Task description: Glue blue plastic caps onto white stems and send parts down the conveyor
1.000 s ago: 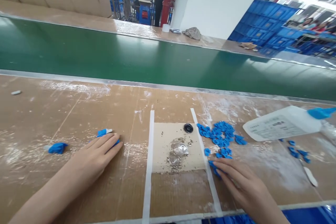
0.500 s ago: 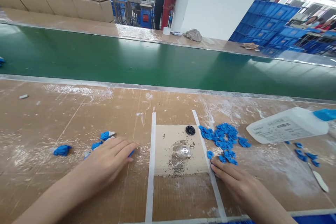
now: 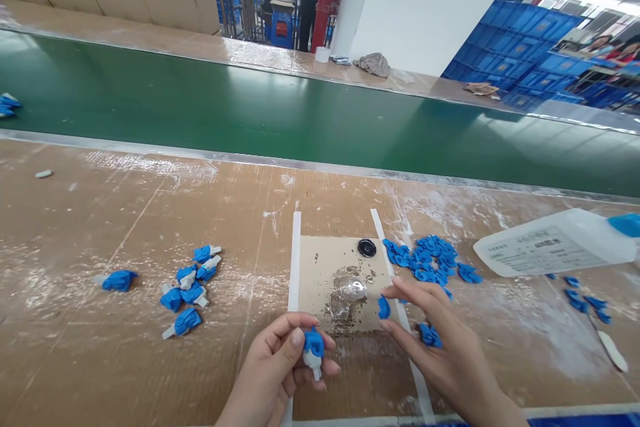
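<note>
My left hand (image 3: 277,363) is closed around a small blue-and-white plastic part (image 3: 313,345), its white stem pointing down. To its right, my right hand (image 3: 447,337) pinches a small curved blue piece (image 3: 384,307) between thumb and forefinger, apart from the part. Beyond both hands, a clear disc (image 3: 353,289) lies in a wet, dirty patch on a beige sheet (image 3: 313,257). A black ribbed cap (image 3: 367,247) sits at that sheet's far right corner. Loose blue pieces (image 3: 433,253) are heaped by my right hand, partly hidden by it.
Several blue-and-white parts (image 3: 193,292) lie on the cardboard-covered table at left. A white bottle with a blue cap (image 3: 547,243) rests on its side at right, near a small white-handled tool (image 3: 611,350). The green conveyor belt (image 3: 300,123) runs across behind. A person stands in the background.
My left hand has moved right from the parts pile and now holds a blue-and-white part. My right hand has lifted from the blue pieces with one in its fingers.
</note>
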A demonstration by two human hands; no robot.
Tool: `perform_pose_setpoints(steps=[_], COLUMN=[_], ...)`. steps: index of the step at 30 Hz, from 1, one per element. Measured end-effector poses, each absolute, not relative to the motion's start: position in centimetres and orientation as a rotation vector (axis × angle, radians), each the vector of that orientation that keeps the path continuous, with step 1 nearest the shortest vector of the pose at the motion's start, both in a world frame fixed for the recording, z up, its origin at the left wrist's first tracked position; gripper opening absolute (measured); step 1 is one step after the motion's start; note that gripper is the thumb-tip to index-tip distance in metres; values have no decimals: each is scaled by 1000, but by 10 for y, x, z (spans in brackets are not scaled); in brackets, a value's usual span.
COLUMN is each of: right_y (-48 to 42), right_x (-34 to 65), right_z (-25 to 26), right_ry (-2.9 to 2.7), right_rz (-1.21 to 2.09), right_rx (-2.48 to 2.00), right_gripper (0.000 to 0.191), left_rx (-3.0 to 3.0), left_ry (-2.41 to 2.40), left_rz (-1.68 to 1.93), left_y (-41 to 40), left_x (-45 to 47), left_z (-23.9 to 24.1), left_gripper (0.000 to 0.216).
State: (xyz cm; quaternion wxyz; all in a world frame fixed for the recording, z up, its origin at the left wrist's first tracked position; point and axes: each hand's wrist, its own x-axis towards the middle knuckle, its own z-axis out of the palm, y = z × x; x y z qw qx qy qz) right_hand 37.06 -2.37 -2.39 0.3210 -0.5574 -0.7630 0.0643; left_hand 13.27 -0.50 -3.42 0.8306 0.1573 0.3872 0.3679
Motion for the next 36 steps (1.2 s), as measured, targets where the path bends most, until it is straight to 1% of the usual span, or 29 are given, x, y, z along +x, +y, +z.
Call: perform_pose_setpoints(steps=[6, 11, 15, 18, 23, 25, 27, 29, 36], right_y=[-2, -1, -3, -11, -36, -43, -48, -50, -57], right_x=[355, 357, 352, 346, 325, 315, 306, 299, 292], right_z=[-33, -35, -32, -29, -33, -38, -42, -45, -46], right_ry=[-2052, -2070, -2032, -1892, -1362, -1199, -1084, -1046, -1182], right_rz=[231, 280, 291, 470, 980, 1141, 1230, 1240, 1123], right_rx=[-1467, -1456, -1492, -1461, -1286, -1201, -1137, -1109, -1211], right_gripper=[51, 47, 43, 42, 38, 38, 39, 39, 41], left_rx=[342, 345, 371, 376, 382, 380, 376, 366, 335], left_ry=[820, 809, 829, 851, 845, 811, 768, 742, 756], left_rz=[826, 848, 842, 858, 869, 854, 843, 847, 867], left_y=[-8, -10, -10, -9, -11, -13, -16, -19, -21], left_x=[133, 134, 136, 138, 141, 141, 142, 143, 147], left_z=[-36, -40, -38, -35, -36, -38, -40, -42, -44], left_gripper=[31, 33, 40, 41, 42, 39, 34, 32, 33])
